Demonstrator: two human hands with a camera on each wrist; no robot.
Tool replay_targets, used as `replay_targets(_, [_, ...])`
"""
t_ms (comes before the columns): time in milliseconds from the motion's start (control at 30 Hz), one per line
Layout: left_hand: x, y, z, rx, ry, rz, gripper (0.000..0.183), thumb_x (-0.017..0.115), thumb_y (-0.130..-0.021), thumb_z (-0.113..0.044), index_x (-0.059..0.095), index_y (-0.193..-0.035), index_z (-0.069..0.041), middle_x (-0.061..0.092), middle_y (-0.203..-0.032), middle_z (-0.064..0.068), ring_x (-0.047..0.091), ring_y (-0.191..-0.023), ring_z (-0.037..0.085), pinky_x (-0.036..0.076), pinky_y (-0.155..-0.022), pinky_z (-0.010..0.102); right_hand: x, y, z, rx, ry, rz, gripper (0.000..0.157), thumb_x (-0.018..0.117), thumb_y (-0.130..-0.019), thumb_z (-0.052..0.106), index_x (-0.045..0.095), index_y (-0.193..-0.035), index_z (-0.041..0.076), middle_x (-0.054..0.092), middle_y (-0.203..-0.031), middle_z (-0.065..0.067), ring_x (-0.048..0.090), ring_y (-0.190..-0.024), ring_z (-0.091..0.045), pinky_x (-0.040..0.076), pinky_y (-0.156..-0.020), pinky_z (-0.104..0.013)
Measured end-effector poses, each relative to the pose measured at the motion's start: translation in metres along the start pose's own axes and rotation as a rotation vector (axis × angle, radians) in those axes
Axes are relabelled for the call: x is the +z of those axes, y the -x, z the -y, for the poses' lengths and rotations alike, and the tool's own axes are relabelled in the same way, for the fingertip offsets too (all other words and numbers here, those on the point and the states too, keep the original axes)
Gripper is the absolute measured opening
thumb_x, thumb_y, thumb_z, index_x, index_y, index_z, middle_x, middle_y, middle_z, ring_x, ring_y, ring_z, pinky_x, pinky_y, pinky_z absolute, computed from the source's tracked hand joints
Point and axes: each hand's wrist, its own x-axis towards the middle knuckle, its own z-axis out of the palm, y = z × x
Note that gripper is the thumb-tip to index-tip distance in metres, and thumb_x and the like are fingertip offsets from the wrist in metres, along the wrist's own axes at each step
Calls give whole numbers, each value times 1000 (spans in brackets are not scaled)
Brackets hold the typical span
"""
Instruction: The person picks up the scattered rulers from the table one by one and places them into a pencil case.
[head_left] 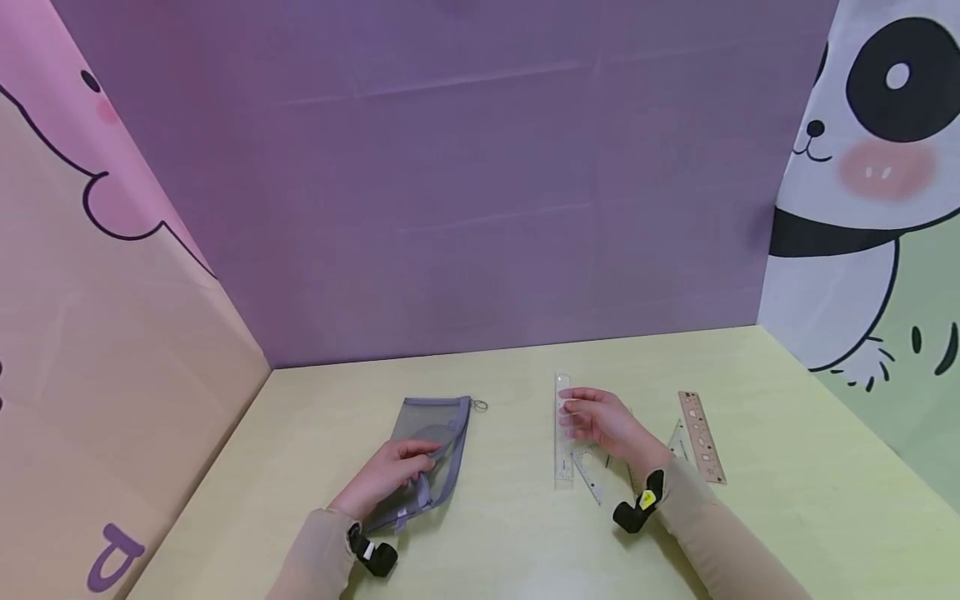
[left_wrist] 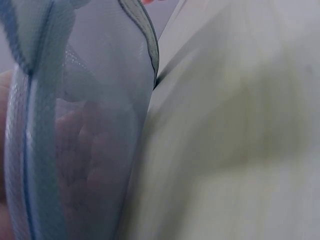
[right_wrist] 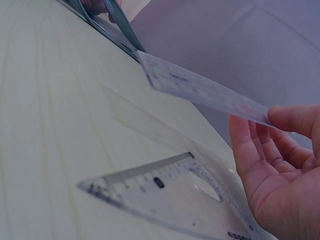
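Note:
My left hand point(head_left: 386, 477) grips the edge of a grey-blue mesh zipper pouch point(head_left: 426, 417) on the left side of the table. Its fingers show faintly through the mesh of the pouch point(left_wrist: 107, 60) in the left wrist view, and the pouch's side stands up off the tabletop. Between thumb and fingers, my right hand point(head_left: 611, 427) pinches a clear ruler point(head_left: 562, 458). The right wrist view shows this ruler point(right_wrist: 200, 90) raised above the table, its shadow underneath. Below it lies a clear set square point(right_wrist: 165, 195), partly covered by the right hand in the head view.
Right of the right hand lies a brownish-pink stencil ruler point(head_left: 702, 437), with another clear set square point(head_left: 678, 440) beside it, partly hidden by the forearm. A purple wall panel point(head_left: 480, 208) rises at the table's back edge, with printed panels at both sides.

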Motion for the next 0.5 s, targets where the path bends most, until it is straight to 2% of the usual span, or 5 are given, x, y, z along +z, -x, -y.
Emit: replay_targets(500, [-1, 2, -5, 21, -16, 4, 40, 60, -90, -12, 60, -126, 7, 60, -89, 0, 49, -70, 15, 39, -58, 24, -1, -1, -2, -6, -1, 31, 25, 50, -97, 0, 54, -121, -7, 62, -88, -3, 66, -73, -12, 54, -64, -26])
